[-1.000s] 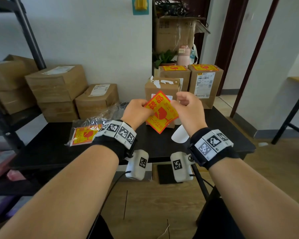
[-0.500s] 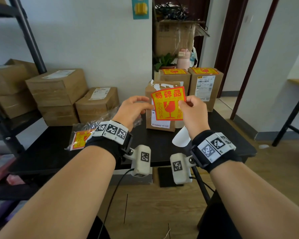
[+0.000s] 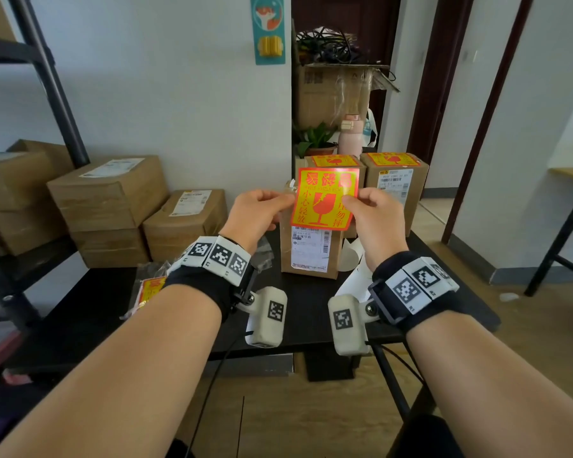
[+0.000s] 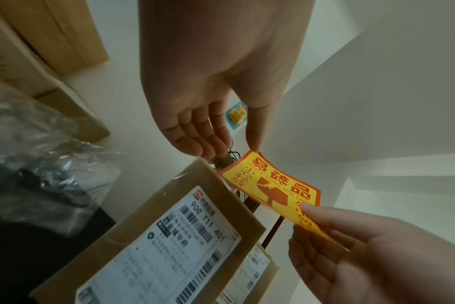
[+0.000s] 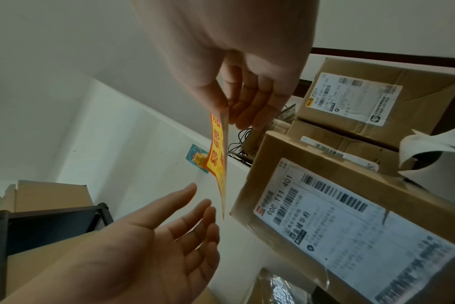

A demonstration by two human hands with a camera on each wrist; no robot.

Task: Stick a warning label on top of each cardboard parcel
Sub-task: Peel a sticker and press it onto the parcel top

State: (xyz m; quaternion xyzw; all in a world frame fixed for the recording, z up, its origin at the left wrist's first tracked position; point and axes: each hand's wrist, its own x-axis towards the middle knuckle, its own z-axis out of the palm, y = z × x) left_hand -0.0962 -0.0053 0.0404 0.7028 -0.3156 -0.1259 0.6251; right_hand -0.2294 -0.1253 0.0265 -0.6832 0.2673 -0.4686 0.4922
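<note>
The fragile-warning label point(image 3: 325, 198) hangs in the air in front of you, upright, just before the upper part of the nearest cardboard parcel point(image 3: 310, 251) that stands on the black counter point(image 3: 90, 312). Your right hand point(image 3: 372, 214) pinches its right edge between thumb and fingers. Your left hand point(image 3: 257, 209) is at the left edge with relaxed, nearly straight fingers; in the left wrist view the thumb tip seems to touch the upper corner, but the fingers are not closed around anything.

The label is thin, very light and limp, I judge. It bends in a soft curve between your hands, so it will fold or curl easily. If the backing is already removed, the back side is sticky and can catch on your fingers or on itself; the pictures do not show this clearly. Take it only at the edges or corners, with small pinches, and hold two opposite sides so it stays flat.

The top of the nearest parcel looks still bare, while the two parcels behind it point(image 3: 394, 180) already carry labels on top. Lay one edge down first, then smooth across with flat fingers, because a wrinkle will be hard to correct. The parcel is cardboard and stiff enough for pressing.
</note>
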